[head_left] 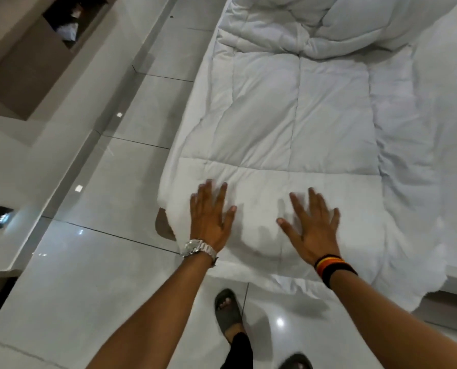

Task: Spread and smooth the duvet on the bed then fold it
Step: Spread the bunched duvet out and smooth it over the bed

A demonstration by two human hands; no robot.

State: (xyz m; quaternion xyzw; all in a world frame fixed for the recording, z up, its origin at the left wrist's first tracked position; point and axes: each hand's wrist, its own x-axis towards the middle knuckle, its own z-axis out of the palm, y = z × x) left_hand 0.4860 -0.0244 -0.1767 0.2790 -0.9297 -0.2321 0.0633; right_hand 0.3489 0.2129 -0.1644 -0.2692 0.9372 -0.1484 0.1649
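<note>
A white quilted duvet lies along the left side of the bed. Its near part is flat, while its far end is bunched in thick folds at the top of the view. Its near edge hangs over the foot of the bed. My left hand, with a silver watch on the wrist, presses flat on the duvet near its front left corner, fingers spread. My right hand, with a striped wristband, lies flat on the duvet about a hand's width to the right, fingers straight.
Glossy white floor tiles run along the left of the bed and under my feet in dark sandals. A brown wall niche with a shelf sits at the far left. The bare white sheet shows to the right of the duvet.
</note>
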